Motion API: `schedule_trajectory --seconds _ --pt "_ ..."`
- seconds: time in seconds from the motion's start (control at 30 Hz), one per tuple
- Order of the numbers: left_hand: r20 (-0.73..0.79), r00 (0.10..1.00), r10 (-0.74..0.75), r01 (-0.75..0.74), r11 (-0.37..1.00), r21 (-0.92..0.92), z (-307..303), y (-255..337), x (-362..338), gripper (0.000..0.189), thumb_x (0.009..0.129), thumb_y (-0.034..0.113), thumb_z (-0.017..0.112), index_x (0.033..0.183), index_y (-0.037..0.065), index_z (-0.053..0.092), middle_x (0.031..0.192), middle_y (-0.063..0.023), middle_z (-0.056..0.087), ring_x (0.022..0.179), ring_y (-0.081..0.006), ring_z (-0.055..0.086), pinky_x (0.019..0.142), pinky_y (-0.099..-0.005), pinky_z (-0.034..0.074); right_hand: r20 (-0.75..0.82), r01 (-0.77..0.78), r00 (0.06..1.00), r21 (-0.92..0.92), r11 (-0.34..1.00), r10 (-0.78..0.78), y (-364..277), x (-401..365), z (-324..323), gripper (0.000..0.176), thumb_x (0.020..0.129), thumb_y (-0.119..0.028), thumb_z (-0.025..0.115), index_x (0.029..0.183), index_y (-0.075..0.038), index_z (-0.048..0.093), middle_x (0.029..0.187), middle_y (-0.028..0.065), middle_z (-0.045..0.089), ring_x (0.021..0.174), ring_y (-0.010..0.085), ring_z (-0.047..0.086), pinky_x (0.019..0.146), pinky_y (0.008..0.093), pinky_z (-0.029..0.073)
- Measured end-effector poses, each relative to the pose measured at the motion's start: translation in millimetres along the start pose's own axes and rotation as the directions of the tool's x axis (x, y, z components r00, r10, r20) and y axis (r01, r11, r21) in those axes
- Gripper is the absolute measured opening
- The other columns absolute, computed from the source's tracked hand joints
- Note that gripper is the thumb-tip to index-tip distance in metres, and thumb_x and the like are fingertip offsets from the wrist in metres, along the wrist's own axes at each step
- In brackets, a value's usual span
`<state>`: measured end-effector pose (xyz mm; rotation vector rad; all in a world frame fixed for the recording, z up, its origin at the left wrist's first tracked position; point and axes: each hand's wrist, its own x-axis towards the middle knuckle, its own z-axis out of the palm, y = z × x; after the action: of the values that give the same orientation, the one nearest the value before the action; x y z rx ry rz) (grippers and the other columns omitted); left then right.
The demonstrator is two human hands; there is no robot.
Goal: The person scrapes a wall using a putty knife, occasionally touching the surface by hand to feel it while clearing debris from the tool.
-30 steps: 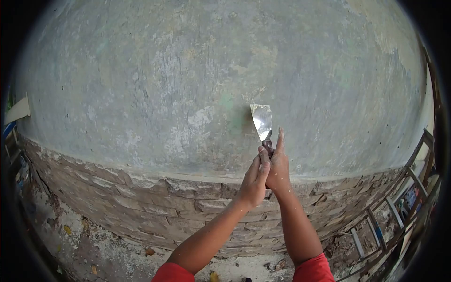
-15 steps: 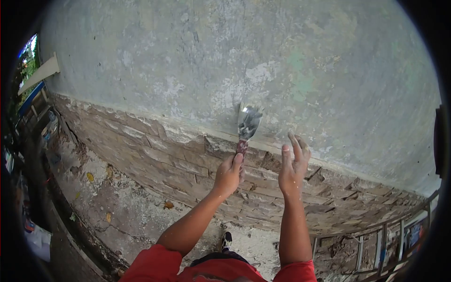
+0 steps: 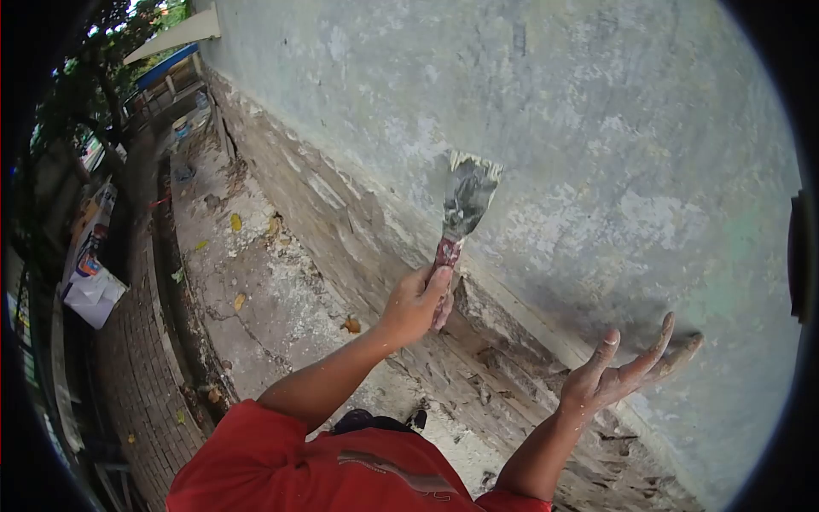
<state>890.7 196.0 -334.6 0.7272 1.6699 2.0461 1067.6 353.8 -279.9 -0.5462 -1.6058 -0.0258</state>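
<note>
My left hand (image 3: pixel 416 305) is wrapped round the dark red handle of a putty knife (image 3: pixel 467 200). Its wide metal blade points up, smeared with grey, with pale crumbs along the tip, and overlaps the wall in this view. The grey wall (image 3: pixel 597 111) is patchy, with worn white and faint green areas. Fingers spread and dusty, my right hand (image 3: pixel 627 367) holds nothing; its fingertips are right at the wall's lower part, just above the stone course.
Rough stone cladding (image 3: pixel 341 205) runs along the wall's foot. Beside it lies a concrete strip (image 3: pixel 230 290) with debris and fallen leaves, then a gutter and brick paving (image 3: pixel 136 367). A white box-like thing (image 3: pixel 94 294) stands at the left.
The view has swung left, showing more of the walkway. My right hand has moved away from the knife and spread its fingers by the wall. My left hand keeps holding the putty knife.
</note>
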Motion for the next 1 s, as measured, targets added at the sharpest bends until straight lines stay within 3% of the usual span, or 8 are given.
schedule_trajectory --seconds 0.07,0.3,0.4,0.47,0.63,0.77,0.9,1.0 --pt "0.022 0.994 -0.109 0.110 0.990 -0.090 -20 5 7 0.039 0.101 0.037 0.045 0.078 0.006 0.051 0.056 -0.0002 0.049 0.044 -0.0091 0.047 0.042 -0.0257 0.038 0.017 -0.021 1.000 -0.067 0.998 0.022 -10 2 9 0.058 0.094 -0.041 0.054 0.140 -0.006 0.043 0.155 0.0196 0.017 0.145 0.0353 0.009 0.112 0.0571 0.018" --pt "-0.044 0.992 0.118 -0.123 0.981 -0.150 -101 82 111 0.041 0.099 0.043 0.046 0.078 0.009 0.049 0.060 -0.0016 0.050 0.043 -0.0106 0.045 0.040 -0.0250 0.035 0.062 0.057 0.997 -0.138 0.989 -0.049 -58 6 62 0.061 0.091 -0.044 0.057 0.141 -0.011 0.044 0.155 0.0183 0.018 0.145 0.0354 0.009 0.113 0.0566 0.013" --pt "-0.027 0.993 -0.112 0.101 0.959 -0.265 -132 38 88 0.041 0.098 0.045 0.048 0.080 0.009 0.048 0.059 -0.0011 0.049 0.043 -0.0110 0.044 0.039 -0.0255 0.035 0.073 0.084 0.994 -0.123 0.989 -0.076 -95 -5 99 0.062 0.090 -0.042 0.059 0.142 -0.012 0.043 0.156 0.0179 0.017 0.145 0.0363 0.009 0.113 0.0564 0.011" --pt "0.002 0.989 -0.145 0.142 0.972 -0.188 -166 1 86 0.041 0.098 0.045 0.049 0.078 0.008 0.049 0.058 -0.0007 0.048 0.043 -0.0101 0.043 0.039 -0.0254 0.035 0.101 0.069 0.993 -0.126 0.990 -0.056 -124 -18 132 0.065 0.090 -0.045 0.057 0.143 -0.011 0.041 0.156 0.0200 0.016 0.144 0.0383 0.008 0.112 0.0586 0.009" --pt "0.084 0.985 0.148 -0.153 0.987 0.057 -246 89 173 0.050 0.096 0.048 0.048 0.071 0.005 0.052 0.053 -0.0012 0.050 0.043 -0.0123 0.050 0.042 -0.0272 0.038 0.085 0.053 0.995 -0.129 0.990 -0.042 -207 -35 233 0.069 0.090 -0.045 0.055 0.147 -0.012 0.033 0.156 0.0222 0.013 0.144 0.0411 0.007 0.112 0.0608 0.005" --pt "0.062 0.987 0.147 -0.156 0.970 0.184 -310 105 212 0.042 0.099 0.042 0.048 0.078 0.006 0.050 0.058 0.0011 0.047 0.044 -0.0076 0.043 0.040 -0.0248 0.036 0.058 0.028 0.998 -0.194 0.981 -0.017 -254 -26 294 0.072 0.090 -0.048 0.054 0.150 -0.017 0.029 0.158 0.0189 0.009 0.144 0.0426 0.004 0.111 0.0624 0.002" --pt "-0.026 0.995 -0.099 0.100 0.994 0.043 -381 42 207 0.050 0.095 0.050 0.049 0.076 0.005 0.057 0.056 -0.0012 0.053 0.046 -0.0123 0.052 0.043 -0.0284 0.041 0.088 0.095 0.994 -0.440 0.893 -0.063 -274 -24 359 0.074 0.090 -0.056 0.048 0.151 -0.018 0.027 0.159 0.0169 0.007 0.144 0.0443 0.002 0.110 0.0638 0.001" --pt "-0.124 0.988 -0.093 0.098 0.995 0.035 -419 62 239 0.048 0.095 0.049 0.049 0.078 0.005 0.055 0.056 -0.0013 0.052 0.044 -0.0110 0.050 0.041 -0.0266 0.040 -0.072 0.011 0.996 -0.549 0.836 -0.061 -274 -22 382 0.079 0.089 -0.066 0.038 0.150 -0.018 0.028 0.159 0.0156 0.006 0.144 0.0451 0.002 0.110 0.0633 0.001"
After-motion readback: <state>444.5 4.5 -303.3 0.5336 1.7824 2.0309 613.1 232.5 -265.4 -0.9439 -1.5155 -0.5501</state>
